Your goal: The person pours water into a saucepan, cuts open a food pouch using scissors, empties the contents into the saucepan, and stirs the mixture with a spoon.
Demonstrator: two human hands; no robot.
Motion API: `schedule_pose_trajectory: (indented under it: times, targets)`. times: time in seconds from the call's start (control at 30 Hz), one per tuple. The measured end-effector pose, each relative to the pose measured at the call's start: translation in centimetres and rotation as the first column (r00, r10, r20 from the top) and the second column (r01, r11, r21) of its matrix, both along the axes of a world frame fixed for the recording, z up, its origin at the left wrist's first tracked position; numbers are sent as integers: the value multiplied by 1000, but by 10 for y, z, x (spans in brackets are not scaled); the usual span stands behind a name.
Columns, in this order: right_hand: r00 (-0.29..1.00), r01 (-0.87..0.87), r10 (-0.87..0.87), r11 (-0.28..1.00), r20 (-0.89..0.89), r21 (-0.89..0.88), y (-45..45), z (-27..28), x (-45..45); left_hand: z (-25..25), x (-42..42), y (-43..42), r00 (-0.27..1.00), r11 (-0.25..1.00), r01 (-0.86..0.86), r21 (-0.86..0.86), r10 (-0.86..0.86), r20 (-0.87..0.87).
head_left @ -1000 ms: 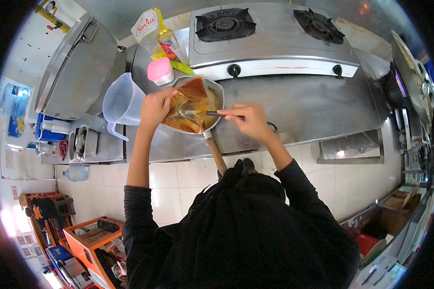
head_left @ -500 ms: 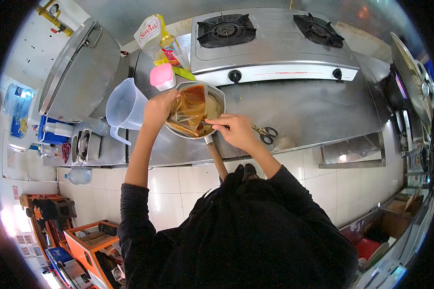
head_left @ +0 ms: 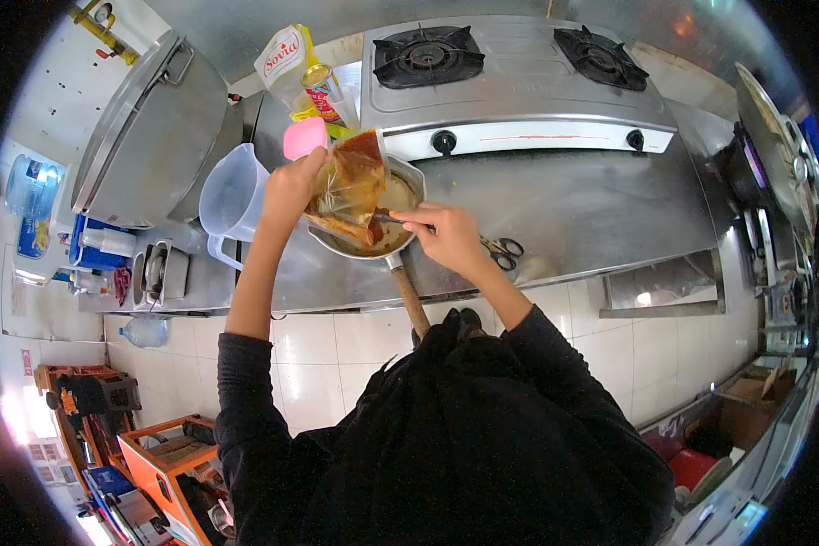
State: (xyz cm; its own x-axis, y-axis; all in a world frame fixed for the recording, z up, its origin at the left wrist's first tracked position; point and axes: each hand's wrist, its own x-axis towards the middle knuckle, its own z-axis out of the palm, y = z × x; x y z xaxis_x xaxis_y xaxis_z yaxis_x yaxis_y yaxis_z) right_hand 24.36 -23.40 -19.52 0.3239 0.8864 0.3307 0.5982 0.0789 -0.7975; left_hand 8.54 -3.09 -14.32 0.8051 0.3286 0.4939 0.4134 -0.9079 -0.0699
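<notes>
My left hand (head_left: 291, 189) grips the upper left edge of a clear plastic bag (head_left: 353, 177) smeared with reddish-brown paste. The bag hangs tilted over a saucepan (head_left: 408, 187) with a wooden handle (head_left: 411, 298) and some pale brown liquid inside. My right hand (head_left: 448, 235) is closed round a dark-handled utensil (head_left: 389, 218) whose tip is at the bag's lower opening; its far end is hidden by bag and paste. Scissors (head_left: 503, 252) lie on the counter just right of my right hand.
A pink-lidded tub (head_left: 306, 136), a can (head_left: 320, 86) and a Sovia pouch (head_left: 287, 64) stand behind the pan. Left of it are a clear plastic jug (head_left: 234, 193) and a large metal pot (head_left: 159, 136). A two-burner stove (head_left: 519, 100) sits at the back of the steel counter (head_left: 573, 209).
My left hand has lifted the bag slightly and moved left. The bag's lower end has shifted left over the pan, and my right hand with the utensil has moved slightly up.
</notes>
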Motion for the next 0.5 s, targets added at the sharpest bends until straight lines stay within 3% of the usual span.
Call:
schedule_pose_trajectory:
  times: [0.27,0.5]
  targets:
    - [999,-2,0,999,39,49,-2,-7,11,10,3,-2,1000,1000,14,-3,-14,4]
    - [1000,-10,9,997,15,75,1,-6,8,9,8,-9,996,975,83,-206,-75,49]
